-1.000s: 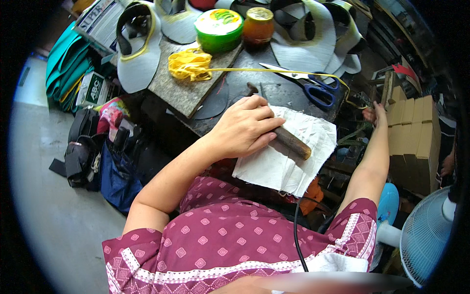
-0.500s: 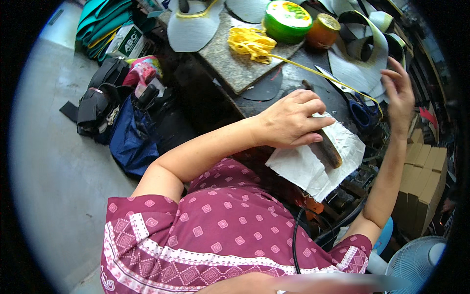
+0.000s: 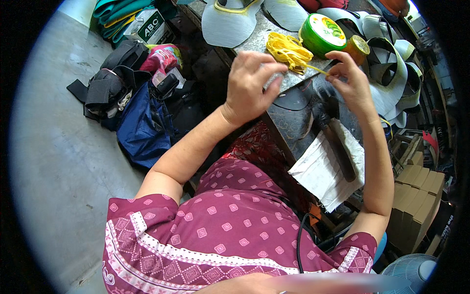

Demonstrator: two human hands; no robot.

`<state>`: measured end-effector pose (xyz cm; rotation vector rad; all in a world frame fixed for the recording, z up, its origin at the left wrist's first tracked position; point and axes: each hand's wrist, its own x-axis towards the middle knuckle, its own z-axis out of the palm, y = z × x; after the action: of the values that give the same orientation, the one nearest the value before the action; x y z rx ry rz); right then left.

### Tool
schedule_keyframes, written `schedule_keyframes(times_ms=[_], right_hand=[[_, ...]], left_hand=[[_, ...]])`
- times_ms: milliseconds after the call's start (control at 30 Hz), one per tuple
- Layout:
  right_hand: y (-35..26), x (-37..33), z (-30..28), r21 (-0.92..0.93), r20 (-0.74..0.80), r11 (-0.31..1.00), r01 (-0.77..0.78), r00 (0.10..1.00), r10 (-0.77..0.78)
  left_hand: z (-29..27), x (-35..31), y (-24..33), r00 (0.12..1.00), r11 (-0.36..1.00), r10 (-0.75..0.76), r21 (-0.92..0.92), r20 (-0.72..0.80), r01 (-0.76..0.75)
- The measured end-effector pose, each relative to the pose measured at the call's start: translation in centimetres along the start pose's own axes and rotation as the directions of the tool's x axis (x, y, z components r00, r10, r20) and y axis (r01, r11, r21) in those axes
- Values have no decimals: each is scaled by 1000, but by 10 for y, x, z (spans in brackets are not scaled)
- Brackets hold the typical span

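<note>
My right hand [image 3: 350, 81] pinches a yellow strip between thumb and forefinger. The strip runs to a loose yellow bundle [image 3: 289, 51] on the granite slab [image 3: 257, 34]. Just left of the bundle, my left hand [image 3: 252, 85] is raised with fingers loosely bent, a gap between thumb and forefinger and nothing in it. Below the hands, a dark long-handled tool [image 3: 339, 149], perhaps a hammer, lies across a folded white cloth [image 3: 318, 169] at the bench edge. My right hand and forearm hide the spot where scissors lay earlier.
Behind the bundle stand a round green tub [image 3: 318, 41] and an amber jar [image 3: 358, 48]. Grey curved pieces [image 3: 230, 27] lie around the bench top. Bags [image 3: 144, 125] sit on the floor at left. Cardboard boxes [image 3: 416, 201] and a fan [image 3: 411, 272] are at right.
My left hand has let go of the dark tool and risen toward the yellow bundle. My right hand has moved left from the grey pieces and now pinches the strip. The view has shifted.
</note>
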<state>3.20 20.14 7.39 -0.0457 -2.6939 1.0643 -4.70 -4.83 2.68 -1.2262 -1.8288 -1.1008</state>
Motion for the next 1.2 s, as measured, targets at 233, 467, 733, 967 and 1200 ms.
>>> schedule_keyframes(times_ms=[233,467,733,967,1200], right_hand=[[11,-19,-46,106,-72,994,29,997,-21],[31,-41,-83,150,-203,976,-158,961,187],[22,-36,-90,132,-251,990,-46,965,78],[5,-39,-100,11,-281,1000,-24,959,26],[11,-57,-118,43,-297,994,-98,949,107]], left_hand=[[6,16,-31,997,988,-71,133,-36,75],[16,24,-38,998,994,-54,90,-22,56],[55,86,-45,988,989,73,116,135,-89],[101,128,-61,888,976,-77,217,453,-26],[95,124,-79,939,997,-71,31,335,64]])
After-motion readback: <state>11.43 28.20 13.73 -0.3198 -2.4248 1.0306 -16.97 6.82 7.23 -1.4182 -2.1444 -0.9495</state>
